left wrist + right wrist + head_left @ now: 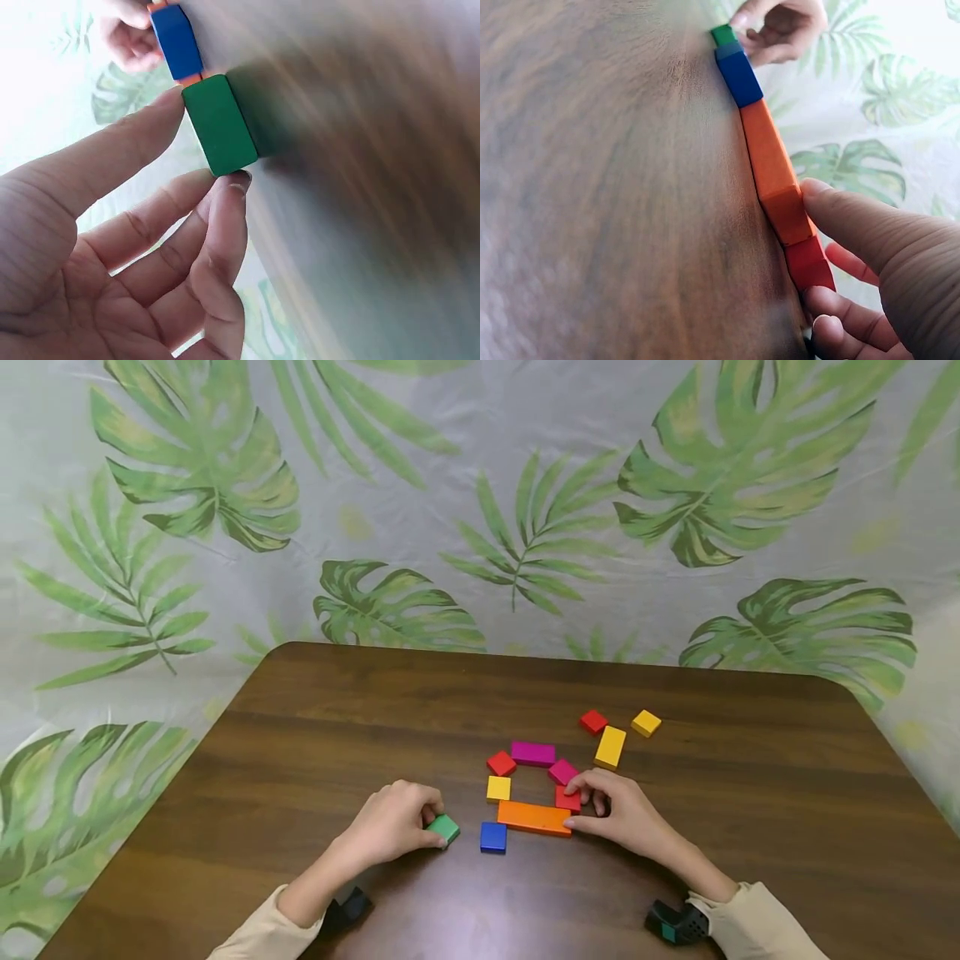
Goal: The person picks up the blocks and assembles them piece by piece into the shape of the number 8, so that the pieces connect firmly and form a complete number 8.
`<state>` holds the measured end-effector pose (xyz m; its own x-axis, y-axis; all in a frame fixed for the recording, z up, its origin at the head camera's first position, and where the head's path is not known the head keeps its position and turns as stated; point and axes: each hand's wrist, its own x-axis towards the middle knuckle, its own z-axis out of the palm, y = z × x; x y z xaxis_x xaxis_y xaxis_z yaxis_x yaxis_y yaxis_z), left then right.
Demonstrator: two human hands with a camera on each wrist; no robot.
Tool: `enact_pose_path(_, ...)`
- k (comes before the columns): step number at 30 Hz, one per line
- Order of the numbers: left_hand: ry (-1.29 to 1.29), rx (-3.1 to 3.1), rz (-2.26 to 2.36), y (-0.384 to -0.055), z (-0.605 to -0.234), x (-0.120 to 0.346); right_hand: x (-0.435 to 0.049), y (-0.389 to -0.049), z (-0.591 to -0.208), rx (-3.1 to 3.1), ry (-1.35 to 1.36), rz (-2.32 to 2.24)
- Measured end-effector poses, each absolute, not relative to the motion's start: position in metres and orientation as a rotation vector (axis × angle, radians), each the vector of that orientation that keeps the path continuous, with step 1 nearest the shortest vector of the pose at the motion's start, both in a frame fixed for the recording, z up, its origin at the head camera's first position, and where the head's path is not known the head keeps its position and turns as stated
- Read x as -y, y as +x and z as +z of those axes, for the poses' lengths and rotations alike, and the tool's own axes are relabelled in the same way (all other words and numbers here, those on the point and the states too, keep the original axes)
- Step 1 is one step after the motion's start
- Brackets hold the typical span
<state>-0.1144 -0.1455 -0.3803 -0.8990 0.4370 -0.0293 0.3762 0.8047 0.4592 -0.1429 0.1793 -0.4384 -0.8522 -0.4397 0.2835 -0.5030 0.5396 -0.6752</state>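
My left hand (397, 821) pinches a green block (444, 830) between thumb and fingertips, left of a blue square block (493, 837). In the left wrist view the green block (220, 125) is held at its two ends, close to the table. My right hand (626, 810) spans two touching blocks: its thumb presses the right end of a long orange block (532, 817), while fingers touch the far side of a red block (567, 798). The right wrist view shows the thumb on the orange block (769, 157) and fingertips at the red block (810, 264).
A yellow block (498, 789), a red block (501, 763), a long magenta block (533, 754) and a small magenta block (562, 772) complete a ring with the orange one. Farther right lie a red block (593, 722) and two yellow blocks (611, 748) on the brown table (360, 710).
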Motion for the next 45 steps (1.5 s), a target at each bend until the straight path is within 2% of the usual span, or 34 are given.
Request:
enact_pose_path(9,0.756,-2.626,0.837,-0.102,-0.379,0.143,-0.178,-0.144,-0.438,2.697,0.830,1.194)
enact_pose_path(21,0.775,-2.454,0.992,-0.107,-0.383,0.158,-0.179,-0.142,-0.434,2.721,0.806,1.198)
enact_pose_path(36,0.911,-2.545,0.921,-0.093,-0.388,0.134,-0.177,-0.144,-0.437,2.726,0.822,1.209)
enact_pose_path(45,0.939,-2.593,0.911,-0.096,-0.389,0.122,-0.177,-0.143,-0.435,2.696,0.830,1.219)
